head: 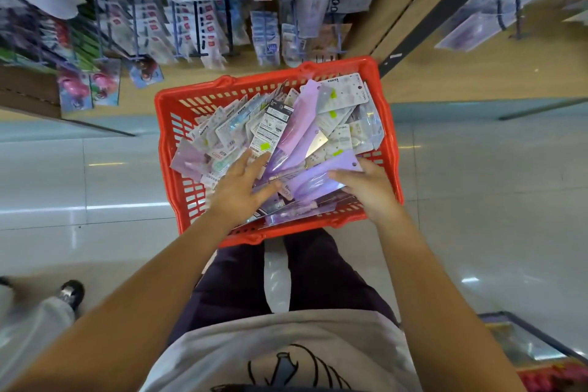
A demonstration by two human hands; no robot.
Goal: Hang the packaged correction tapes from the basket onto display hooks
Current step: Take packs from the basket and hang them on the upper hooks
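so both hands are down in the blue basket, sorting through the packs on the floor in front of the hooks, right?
Not blue: the basket is red, as the head view shows. The rest holds: the left hand and right hand are both down on the packs in it, and it sits on the floor in front of the hooks.

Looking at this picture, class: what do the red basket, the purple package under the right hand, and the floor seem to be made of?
Red basket: probably moulded plastic, given its uniform colour and slotted lattice walls.
Purple package: seemingly a matte card backing with a punched hang hole, under glossy clear film that catches glare.
Floor: likely polished tile, from its mirror-like light streaks and thin joint lines.
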